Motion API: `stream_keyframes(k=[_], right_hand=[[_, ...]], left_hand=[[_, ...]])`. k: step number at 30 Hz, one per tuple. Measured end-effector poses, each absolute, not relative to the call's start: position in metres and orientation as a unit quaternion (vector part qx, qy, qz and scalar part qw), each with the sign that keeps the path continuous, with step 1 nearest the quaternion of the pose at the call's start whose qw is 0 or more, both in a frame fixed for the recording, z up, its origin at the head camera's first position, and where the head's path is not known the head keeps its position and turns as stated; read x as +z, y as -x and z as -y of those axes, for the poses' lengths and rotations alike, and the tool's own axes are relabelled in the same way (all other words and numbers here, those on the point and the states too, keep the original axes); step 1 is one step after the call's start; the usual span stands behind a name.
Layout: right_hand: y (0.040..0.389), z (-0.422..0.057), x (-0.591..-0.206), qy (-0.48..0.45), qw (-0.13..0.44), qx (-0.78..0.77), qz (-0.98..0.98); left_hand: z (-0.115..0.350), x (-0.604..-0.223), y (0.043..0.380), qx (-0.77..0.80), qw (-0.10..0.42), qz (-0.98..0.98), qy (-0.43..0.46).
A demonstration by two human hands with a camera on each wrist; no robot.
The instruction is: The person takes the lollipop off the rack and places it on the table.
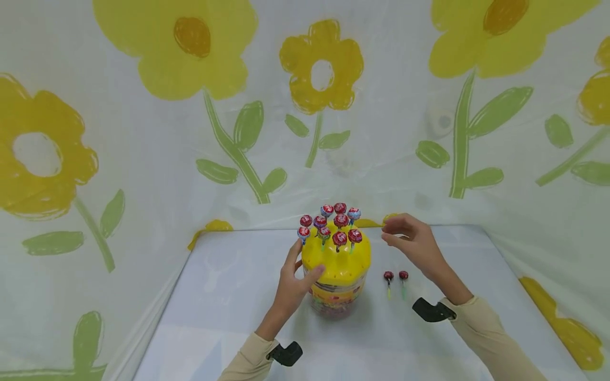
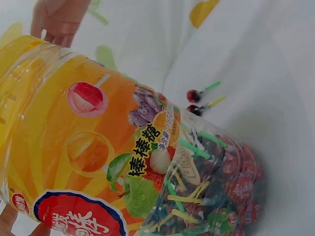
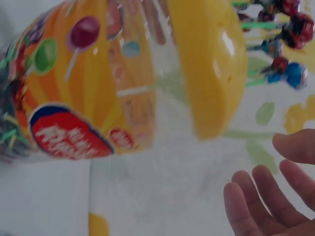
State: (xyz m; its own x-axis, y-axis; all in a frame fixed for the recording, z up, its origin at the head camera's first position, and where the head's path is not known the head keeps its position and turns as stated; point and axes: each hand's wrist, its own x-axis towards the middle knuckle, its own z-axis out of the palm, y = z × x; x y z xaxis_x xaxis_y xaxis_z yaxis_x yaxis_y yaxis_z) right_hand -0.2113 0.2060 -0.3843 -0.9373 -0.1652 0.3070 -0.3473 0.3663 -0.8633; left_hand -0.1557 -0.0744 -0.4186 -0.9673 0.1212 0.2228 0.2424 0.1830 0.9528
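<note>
I get pale table [image 1: 214, 296] in head view; white cloth [image 1: 381, 148] hangs behind and along both sides, creased, printed with big yellow flowers [image 1: 192, 37], green stems [image 1: 460, 137], leaves [image 1: 249, 126].

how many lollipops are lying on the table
2: yellow-stick lollipop and, farther right, green-stick lollipop, both right of the jar; any behind it would be hidden.

Free gap between jar [image 1: 333, 302] and right hand [image 1: 413, 242]; 10 lollipops [image 1: 340, 221] crowd lid [image 1: 341, 264]; left hand [image 1: 290, 284] blocks left side.
</note>
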Motion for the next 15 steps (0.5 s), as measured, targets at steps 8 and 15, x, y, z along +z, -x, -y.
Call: stream_keyframes(k=[8,15], right_hand=[[0.208,-0.182,-0.367,-0.188,0.091,0.550,0.809],[0.211,-0.166,-0.359,-0.211,0.090,0.575,0.786]], left_hand=[[0.075,-0.418,0.154,-0.631,0.048,0.765,0.116],[0.074,-0.417,0.155,-0.632,0.048,0.764,0.120]])
